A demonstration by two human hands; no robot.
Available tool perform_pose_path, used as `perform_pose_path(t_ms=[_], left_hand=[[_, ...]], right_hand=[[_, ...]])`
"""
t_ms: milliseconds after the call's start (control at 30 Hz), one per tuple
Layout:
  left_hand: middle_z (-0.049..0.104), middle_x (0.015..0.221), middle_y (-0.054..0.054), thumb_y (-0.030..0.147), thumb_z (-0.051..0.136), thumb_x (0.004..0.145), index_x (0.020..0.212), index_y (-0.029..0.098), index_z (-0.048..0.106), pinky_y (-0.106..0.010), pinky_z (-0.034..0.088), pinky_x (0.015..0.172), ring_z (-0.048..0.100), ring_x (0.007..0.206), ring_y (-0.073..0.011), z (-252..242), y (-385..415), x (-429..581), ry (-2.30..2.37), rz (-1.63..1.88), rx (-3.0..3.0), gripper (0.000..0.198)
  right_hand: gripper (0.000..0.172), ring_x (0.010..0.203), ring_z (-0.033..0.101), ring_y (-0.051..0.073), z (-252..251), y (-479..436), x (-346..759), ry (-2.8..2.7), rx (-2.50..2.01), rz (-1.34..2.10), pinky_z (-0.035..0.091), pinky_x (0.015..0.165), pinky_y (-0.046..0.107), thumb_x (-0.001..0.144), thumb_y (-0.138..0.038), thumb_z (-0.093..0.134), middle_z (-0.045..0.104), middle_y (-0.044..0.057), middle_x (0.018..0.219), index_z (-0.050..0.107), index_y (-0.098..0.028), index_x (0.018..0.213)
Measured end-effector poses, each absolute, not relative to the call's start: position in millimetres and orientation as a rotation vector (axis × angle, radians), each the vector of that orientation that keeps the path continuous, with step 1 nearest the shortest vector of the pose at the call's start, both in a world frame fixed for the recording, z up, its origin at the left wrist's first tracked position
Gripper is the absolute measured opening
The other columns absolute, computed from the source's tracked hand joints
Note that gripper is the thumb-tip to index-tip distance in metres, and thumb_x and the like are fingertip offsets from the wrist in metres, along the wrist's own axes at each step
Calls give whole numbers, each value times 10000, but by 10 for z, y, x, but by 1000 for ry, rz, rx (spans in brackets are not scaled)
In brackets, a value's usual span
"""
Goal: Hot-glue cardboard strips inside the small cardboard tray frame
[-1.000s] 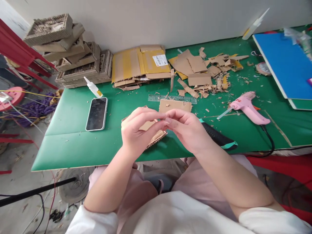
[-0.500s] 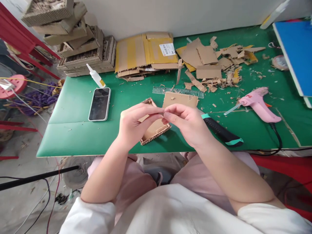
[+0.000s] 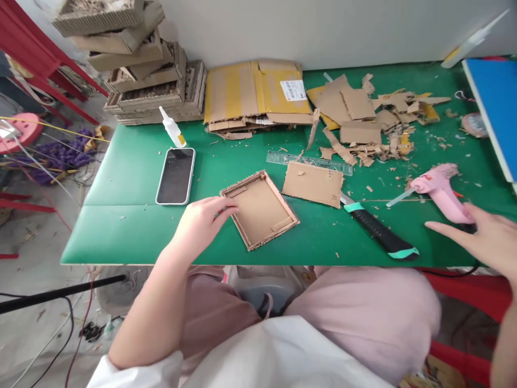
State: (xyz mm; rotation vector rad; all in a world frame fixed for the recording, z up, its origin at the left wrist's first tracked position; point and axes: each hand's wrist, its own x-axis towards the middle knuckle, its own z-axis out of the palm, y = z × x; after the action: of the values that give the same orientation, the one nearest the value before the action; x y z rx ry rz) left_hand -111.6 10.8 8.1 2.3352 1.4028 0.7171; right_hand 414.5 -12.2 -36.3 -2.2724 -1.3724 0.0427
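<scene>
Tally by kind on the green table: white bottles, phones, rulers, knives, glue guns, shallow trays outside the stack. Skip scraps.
White bottles: 2
Phone: 1
Ruler: 1
Knife: 1
Glue gun: 1
Shallow tray: 1
Total: 7

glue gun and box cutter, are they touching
Apart: the head view shows bare green tabletop all the way between the glue gun and the box cutter.
</scene>
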Motion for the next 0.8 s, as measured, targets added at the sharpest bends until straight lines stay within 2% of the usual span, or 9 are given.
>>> perform_pose_path(t_ms=[100,300,367,400,467,500,533,633,800], left_hand=[[727,835,-1,273,536,893,855,199,674,-205,488,639,674,719,-131,48,64,-1107,1373,575,2316,161],[666,856,-22,248,427,942,887,187,583,-255,469,656,623,743,-163,-4,68,-1028,1453,280,2379,176],[647,880,-35,241,397,953,884,181,564,-278,469,710,604,796,-175,-21,94,-1031,1406,268,2421,191],[642,893,-40,242,386,957,883,178,558,-290,469,732,593,814,-181,-27,108,-1037,1378,265,2437,198],[634,916,-52,252,367,963,883,173,549,-310,466,759,574,835,-191,-37,133,-1051,1328,258,2456,214],[629,923,-56,258,357,966,885,171,547,-315,464,765,566,839,-193,-40,145,-1059,1305,256,2458,223],[623,923,-59,263,346,969,886,169,545,-318,463,768,561,843,-194,-42,155,-1068,1284,256,2458,235],[607,909,-58,269,309,977,883,171,544,-318,454,779,549,861,-196,-48,175,-1099,1208,250,2464,272],[601,939,-48,271,318,974,903,188,554,-290,439,765,543,888,-182,-32,183,-1171,1098,224,2424,260]], right_hand=[[496,336,256,75,-310,-108,3990,-1127,-2682,236,246,444,360,85,-237,900,399,-41,385,492,-259,367],[627,315,157,62,-258,51,3921,-926,-2737,64,177,402,344,234,-71,871,245,-48,286,274,-264,230],[619,306,165,60,-236,-34,3919,-839,-2709,10,167,396,345,343,-160,871,269,-18,278,274,-263,214],[562,303,204,69,-216,-113,3891,-827,-2664,36,187,392,344,414,-237,858,315,1,292,327,-260,229],[349,348,380,116,-159,-313,3780,-870,-2423,211,282,407,342,562,-426,766,472,45,394,529,-258,369],[317,409,462,137,-125,-416,3707,-886,-2143,324,376,451,344,557,-497,745,502,13,470,566,-246,487],[396,456,479,141,-87,-509,3628,-844,-1923,440,436,494,364,472,-554,774,486,-16,515,538,-242,532],[551,559,478,140,26,-690,3417,-791,-1680,708,490,562,354,324,-566,854,479,-34,584,549,-240,648],[483,549,443,164,166,-737,3214,-924,-1662,1109,504,607,403,415,-647,778,432,-6,517,531,-246,522]])
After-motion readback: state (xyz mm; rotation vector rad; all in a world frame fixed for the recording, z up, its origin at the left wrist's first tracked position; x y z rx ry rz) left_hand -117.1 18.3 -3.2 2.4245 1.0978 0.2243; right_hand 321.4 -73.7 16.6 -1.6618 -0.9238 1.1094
